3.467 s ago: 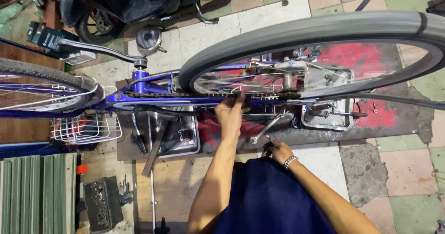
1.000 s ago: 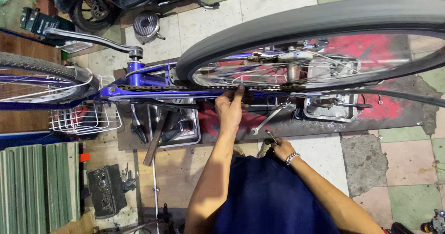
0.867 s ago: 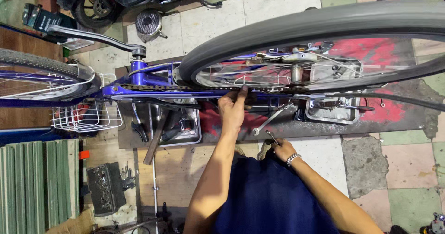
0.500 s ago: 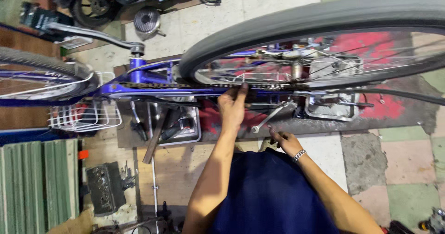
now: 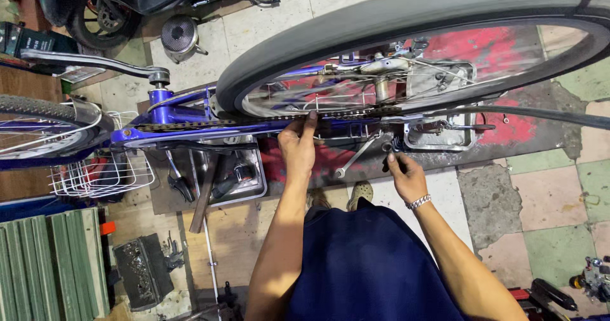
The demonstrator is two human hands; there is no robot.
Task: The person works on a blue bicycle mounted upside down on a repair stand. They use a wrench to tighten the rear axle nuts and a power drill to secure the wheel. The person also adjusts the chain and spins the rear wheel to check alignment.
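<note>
Above left hand (image 5: 297, 148), bicycle chain (image 5: 267, 119), fingertips touching

A bicycle repair workshop: an upturned purple bicycle (image 5: 190, 121) stands on a worn tiled floor (image 5: 559, 194) with a grease-stained mat (image 5: 508, 130) beneath it. Just below the bicycle's frame sit metal trays (image 5: 254, 191) of tools, a hammer (image 5: 204, 194) and a spanner (image 5: 357, 157). Beyond the bicycle, a parked motorbike (image 5: 108, 3) fills the far corner; a wire basket (image 5: 101, 175) hangs near the front wheel.
</note>
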